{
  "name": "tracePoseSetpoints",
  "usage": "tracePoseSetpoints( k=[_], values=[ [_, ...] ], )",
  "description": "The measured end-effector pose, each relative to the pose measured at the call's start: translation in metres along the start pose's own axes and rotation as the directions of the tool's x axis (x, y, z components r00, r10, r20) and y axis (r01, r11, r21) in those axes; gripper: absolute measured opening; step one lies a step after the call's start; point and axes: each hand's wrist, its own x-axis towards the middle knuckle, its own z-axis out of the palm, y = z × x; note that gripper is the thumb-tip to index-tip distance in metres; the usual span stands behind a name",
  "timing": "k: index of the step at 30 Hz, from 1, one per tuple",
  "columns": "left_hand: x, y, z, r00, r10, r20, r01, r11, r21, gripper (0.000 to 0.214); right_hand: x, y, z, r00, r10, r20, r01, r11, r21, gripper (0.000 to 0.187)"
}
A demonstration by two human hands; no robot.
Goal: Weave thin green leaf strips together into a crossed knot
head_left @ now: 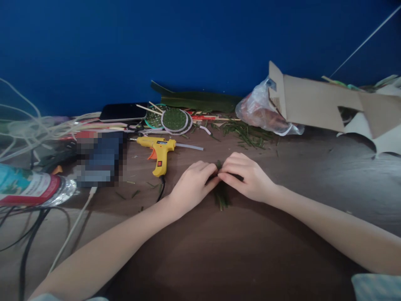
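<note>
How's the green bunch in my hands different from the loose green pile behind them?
The held bunch is small and gathered; the loose pile spreads wider.
The left hand and right hand hold the held bunch; the loose pile lies untouched on the table.
Both are thin green strips.

Green strips (pixel 221 199) partly behind hands (pixel 191 182)

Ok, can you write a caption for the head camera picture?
Left hand and right hand pinch green leaf strips near a yellow hot-glue gun.

Head view, facing forward, downward, near tabletop (pixel 200 259)
</note>
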Motion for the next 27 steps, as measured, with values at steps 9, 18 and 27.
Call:
tracePoseSetpoints(
  k=[9,18,27],
  values=[
    [0.000,0.003,-0.001,0.999,-0.039,-0.016,0.038,0.998,-0.041,0.012,-0.001,0.006,-0.007,0.998,0.056,-0.042,-0.053,0.996,0.066,0.030],
    [-0.001,0.001,0.000,0.999,-0.035,-0.032,0.031,0.994,-0.103,0.010,0.003,0.011,0.001,0.987,0.157,-0.011,-0.158,0.984,-0.085,0.004],
    [-0.002,0.002,-0.001,0.999,-0.034,-0.024,0.031,0.992,-0.122,0.013,0.002,0.012,0.004,0.975,0.224,0.009,-0.221,0.970,-0.103,0.007]
  ],
)
